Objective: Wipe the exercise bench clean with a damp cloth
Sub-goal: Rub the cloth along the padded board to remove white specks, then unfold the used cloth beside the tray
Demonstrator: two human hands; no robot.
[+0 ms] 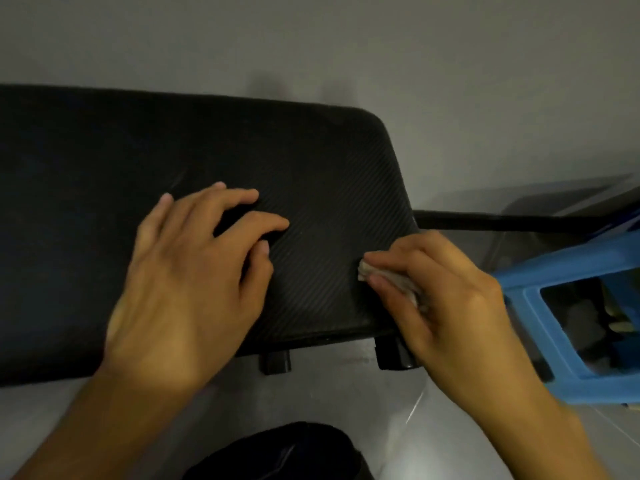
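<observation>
End of black bench (pixel 138 150), left hand (pixel 187 282) splayed flat, right hand (pixel 446 299) grip pinching cloth (pixel 391 282) near edge

Across the left and the middle, on the floor (pixel 346 393): the exercise bench (pixel 138 150), with its end to the right. On the bench top, left of middle: the left hand (pixel 187 271), lying flat, fingers toward the far side. Right of it, apart, near the end and the near edge: the right hand (pixel 446 289), pinching the cloth (pixel 367 268) against the top. Under the near edge: a support (pixel 275 362) and, right of it, a second support (pixel 396 353). From the bench end, out to the right: a bar (pixel 519 221). Before the bar, just right of the right hand: a stool (pixel 519 299).
</observation>
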